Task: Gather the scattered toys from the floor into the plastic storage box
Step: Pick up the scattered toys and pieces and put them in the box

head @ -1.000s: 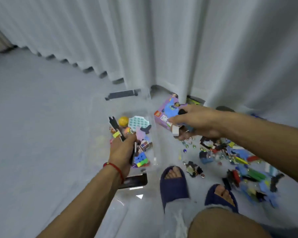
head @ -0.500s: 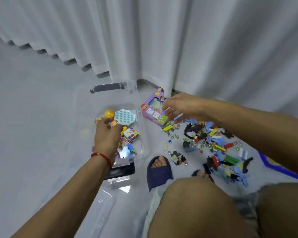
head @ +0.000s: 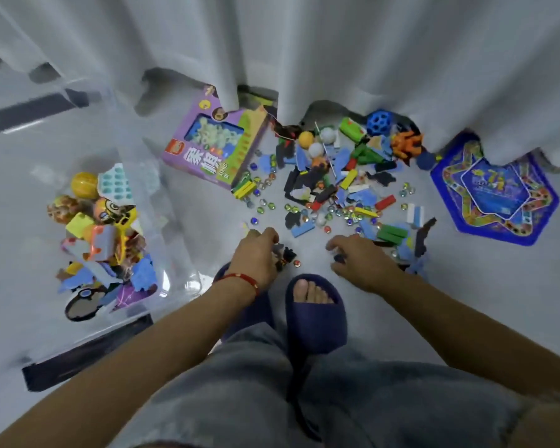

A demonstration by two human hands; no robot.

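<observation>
A clear plastic storage box (head: 175, 240) stands on the floor at the left, holding balls, blocks and foam pieces. Scattered toys (head: 337, 185) (bricks, foam shapes, marbles, small balls) lie in a pile ahead of my feet. My left hand (head: 257, 255), with a red bracelet at the wrist, curls its fingers round a small dark toy figure (head: 285, 255) at the pile's near edge. To its right, my right hand (head: 361, 261) is down on the floor, its fingertips pinching a small dark piece (head: 338, 258).
A purple toy box (head: 214, 150) lies between the storage box and the pile. A blue star-shaped game board (head: 495, 192) lies at the right. White curtains (head: 304, 43) hang behind. My feet in dark blue slippers (head: 316, 315) stand just behind my hands.
My view has tipped down and closer. My left hand left the storage box and came to the pile's near edge. My right hand drew back from the purple box to the floor.
</observation>
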